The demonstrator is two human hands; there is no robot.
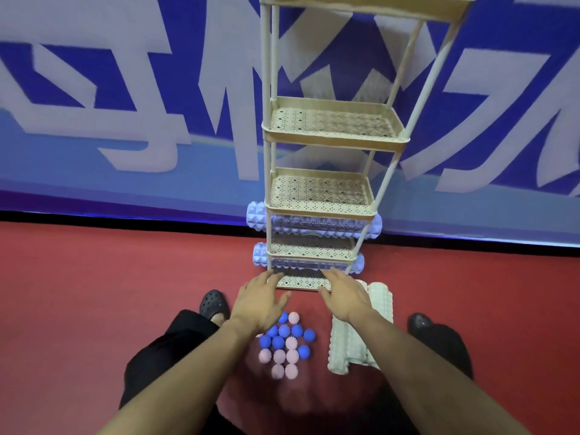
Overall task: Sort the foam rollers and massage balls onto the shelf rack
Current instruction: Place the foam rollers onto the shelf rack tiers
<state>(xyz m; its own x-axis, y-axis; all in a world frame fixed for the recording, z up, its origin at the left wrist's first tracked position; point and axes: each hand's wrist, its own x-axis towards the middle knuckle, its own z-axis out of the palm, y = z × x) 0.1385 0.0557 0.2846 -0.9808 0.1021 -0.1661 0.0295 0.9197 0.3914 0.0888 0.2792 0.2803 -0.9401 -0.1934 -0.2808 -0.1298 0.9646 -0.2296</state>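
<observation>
A tall beige shelf rack [332,133] with several perforated tiers stands on the red floor. One lavender foam roller [255,220] lies across a low tier, and a second lavender roller [260,254] lies on the tier below it. My left hand [260,301] and my right hand [345,296] are both empty with fingers spread, just in front of the bottom tier. Below my hands, a cluster of blue and pink spiky massage balls [287,343] sits on the floor. Two pale green foam rollers [342,346] lie beside the balls on the right, partly under my right forearm.
A blue wall banner [125,105] with large white characters runs behind the rack. My legs in black trousers and black clogs [215,304] flank the balls and rollers. Red floor [94,293] stretches out to the left and right.
</observation>
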